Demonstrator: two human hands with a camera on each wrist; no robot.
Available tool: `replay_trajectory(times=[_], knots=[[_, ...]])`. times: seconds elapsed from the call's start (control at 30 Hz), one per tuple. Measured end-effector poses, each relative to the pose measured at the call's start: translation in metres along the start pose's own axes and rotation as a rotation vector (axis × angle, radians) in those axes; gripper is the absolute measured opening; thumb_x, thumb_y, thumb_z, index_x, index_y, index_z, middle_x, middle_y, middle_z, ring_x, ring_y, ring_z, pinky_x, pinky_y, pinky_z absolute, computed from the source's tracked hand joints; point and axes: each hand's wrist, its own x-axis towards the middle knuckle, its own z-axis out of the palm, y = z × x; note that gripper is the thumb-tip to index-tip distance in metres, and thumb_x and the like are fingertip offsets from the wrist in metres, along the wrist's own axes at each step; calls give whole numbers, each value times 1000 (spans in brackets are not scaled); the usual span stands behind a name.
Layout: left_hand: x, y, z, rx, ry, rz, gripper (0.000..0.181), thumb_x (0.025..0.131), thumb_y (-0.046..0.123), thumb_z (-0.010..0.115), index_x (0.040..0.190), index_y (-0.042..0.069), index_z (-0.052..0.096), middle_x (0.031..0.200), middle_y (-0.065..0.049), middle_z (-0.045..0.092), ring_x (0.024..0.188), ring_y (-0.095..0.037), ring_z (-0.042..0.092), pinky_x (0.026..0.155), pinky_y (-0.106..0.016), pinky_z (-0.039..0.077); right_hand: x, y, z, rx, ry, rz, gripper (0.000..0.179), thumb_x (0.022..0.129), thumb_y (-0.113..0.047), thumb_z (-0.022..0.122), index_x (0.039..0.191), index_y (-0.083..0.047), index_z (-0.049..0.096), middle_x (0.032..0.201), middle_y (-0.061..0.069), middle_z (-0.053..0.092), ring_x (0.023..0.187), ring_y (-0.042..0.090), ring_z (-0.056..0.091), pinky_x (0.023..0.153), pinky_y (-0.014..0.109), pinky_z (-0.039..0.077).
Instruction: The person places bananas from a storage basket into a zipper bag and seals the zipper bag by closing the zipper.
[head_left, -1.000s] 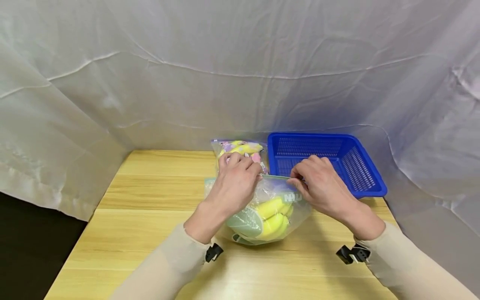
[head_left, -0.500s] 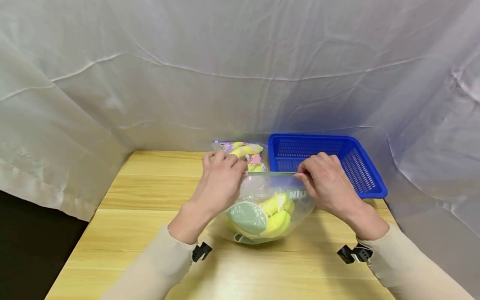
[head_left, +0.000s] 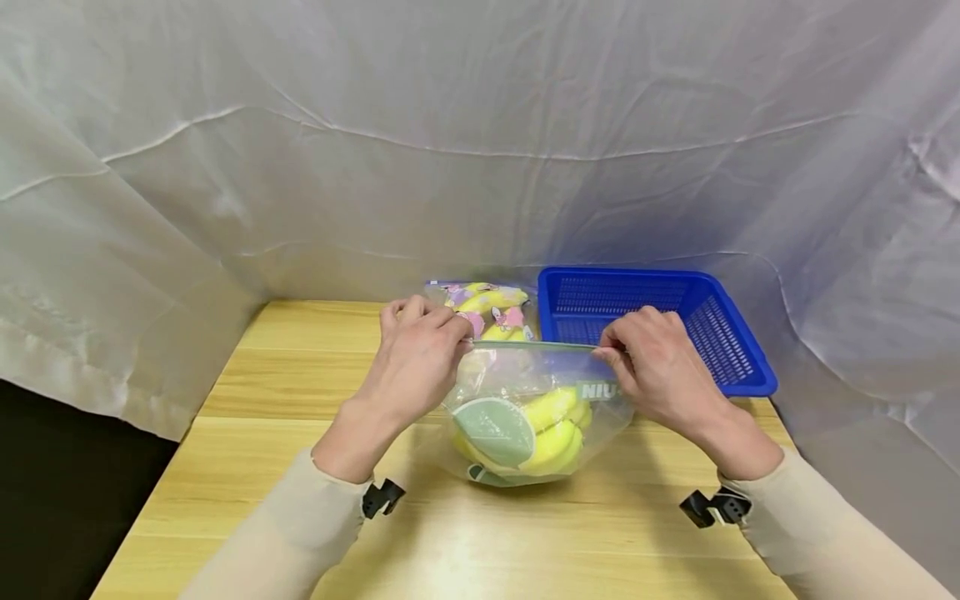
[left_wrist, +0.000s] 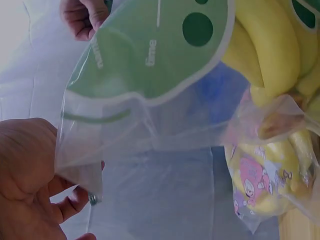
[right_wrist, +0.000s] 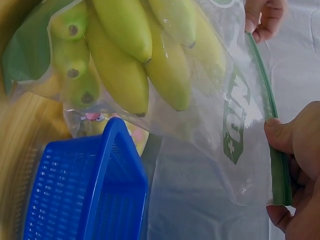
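Note:
A clear zip bag with green leaf prints stands upright on the table, a bunch of bananas inside. Its green zip strip runs straight along the top between both hands. My left hand pinches the strip toward its left end. At the right end, my right hand grips the strip between thumb and fingers; the right wrist view shows the thumb pressed on it. In the left wrist view the bag's corner hides part of the left fingers.
Behind the held bag lies a second zip bag, pink-patterned, with bananas in it. A blue plastic basket stands at the back right. Pale cloth hangs behind the wooden table.
My left hand has slid leftward along the zip strip, and more of the strip shows, now straight. My right hand has shifted slightly right, still gripping the strip's end.

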Motion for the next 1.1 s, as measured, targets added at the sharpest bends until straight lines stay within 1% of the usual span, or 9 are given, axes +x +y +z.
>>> replay_trajectory(times=[0.2,0.37,0.47,0.6,0.73,0.83,0.93,1.0,1.1], knots=[[-4,-10,-4,-18,-9,-30,4,98,17,74,99,15,77,101,0,75,105,-28,58,99,-60,37,-2,5,-2,2,1,9,18,89,-8,81,85,-12,63,78,-1,60,77,20,49,78,44,36],[-7,-16,-7,-28,14,-32,4,98,16,74,100,15,77,103,0,76,104,-29,57,98,-59,37,-3,7,-3,0,0,12,18,89,-8,81,86,-12,64,79,-1,61,78,20,50,79,45,36],[-8,-18,-8,-22,30,-31,5,96,15,75,101,14,77,101,1,76,103,-29,57,98,-59,37,-3,9,-4,-9,18,7,18,88,-7,82,85,-12,64,79,-1,62,77,21,51,78,46,37],[-11,-20,-10,-46,22,-53,5,98,16,74,102,15,75,103,1,75,105,-30,57,97,-56,40,-2,8,-5,-15,44,-7,19,86,-7,82,85,-12,64,78,-1,62,77,21,52,76,46,37],[-16,-22,-16,-141,-3,-93,7,102,16,68,105,9,69,106,-7,72,106,-32,57,97,-50,45,-3,5,-5,31,54,-16,19,87,-4,80,87,-11,62,78,-1,57,76,18,48,75,40,36],[-21,-19,-24,-262,-2,-145,10,106,15,62,109,5,62,104,-11,67,94,-31,57,86,-46,49,-3,-1,-6,91,64,-4,21,89,-2,78,91,-10,59,81,-2,53,76,13,44,73,31,35],[-28,-16,-34,-351,53,-179,12,108,15,57,111,4,56,97,-11,65,77,-24,55,72,-39,48,-2,-11,-9,157,69,9,21,92,-2,76,94,-12,58,83,-4,51,74,8,41,68,23,33],[-33,-15,-40,-384,93,-193,11,110,15,55,111,5,54,92,-8,64,69,-20,50,65,-35,45,0,-18,-11,205,64,10,21,93,-1,75,94,-13,57,84,-6,50,73,6,40,65,19,33],[-43,-17,-49,-412,120,-221,9,111,16,53,112,7,52,86,-3,67,69,-15,58,61,-31,42,3,-28,-12,285,25,3,22,94,0,74,95,-14,57,84,-8,48,70,4,40,62,18,33]])
